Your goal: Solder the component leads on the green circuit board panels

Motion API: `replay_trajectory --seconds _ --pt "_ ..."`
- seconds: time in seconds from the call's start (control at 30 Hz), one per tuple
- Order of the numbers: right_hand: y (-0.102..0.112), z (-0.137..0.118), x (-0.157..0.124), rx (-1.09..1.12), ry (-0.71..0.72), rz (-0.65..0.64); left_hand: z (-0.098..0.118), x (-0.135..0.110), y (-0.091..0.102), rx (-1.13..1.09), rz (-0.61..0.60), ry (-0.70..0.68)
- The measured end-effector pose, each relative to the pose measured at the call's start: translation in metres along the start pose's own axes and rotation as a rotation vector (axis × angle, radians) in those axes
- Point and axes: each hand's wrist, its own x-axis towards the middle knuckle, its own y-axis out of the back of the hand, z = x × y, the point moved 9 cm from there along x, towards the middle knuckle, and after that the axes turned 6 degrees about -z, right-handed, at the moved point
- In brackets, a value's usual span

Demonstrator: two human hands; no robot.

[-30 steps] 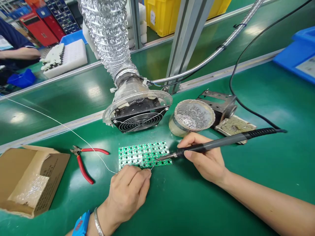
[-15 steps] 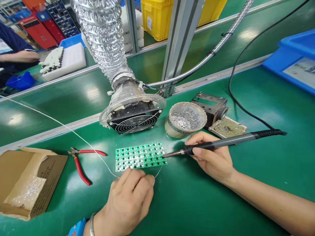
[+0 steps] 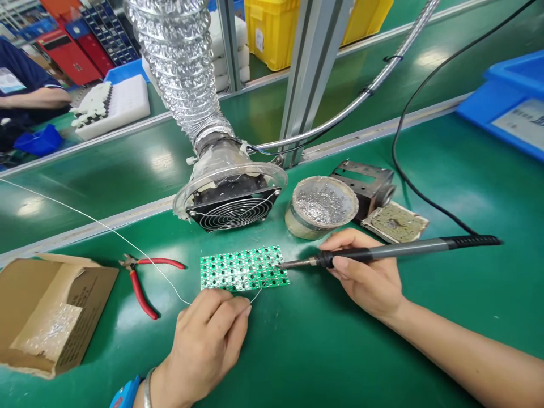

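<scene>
A head-worn camera faces forward and down, close over the bare left hand (image 3: 208, 343) and bare right hand (image 3: 372, 280).

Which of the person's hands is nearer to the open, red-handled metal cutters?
Left. The left hand is right of the red-handled metal cutters and lower in view, without touching; the right hand is much farther right, past the green rectangular circuit board.

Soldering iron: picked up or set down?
Picked up: the right hand holds the soldering iron by its handle, tip at the green circuit board panel. Heated or not: cannot tell.
</scene>
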Motion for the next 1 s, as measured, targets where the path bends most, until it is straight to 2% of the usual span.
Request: replay_trajectory --seconds 0.3,0.6,1.0 --pt "-0.036 -0.001 0.005 -0.104 0.048 -0.065 -0.012 -0.005 0.001 0.027 -0.001 0.007" --pt "-0.016 0.002 0.0 -0.094 0.044 0.037 -0.01 -0.003 -0.006 0.045 -0.02 -0.014" --pt "-0.022 0.004 0.004 -0.057 0.016 -0.02 -0.016 0.0 -0.006 0.027 0.02 -0.008"
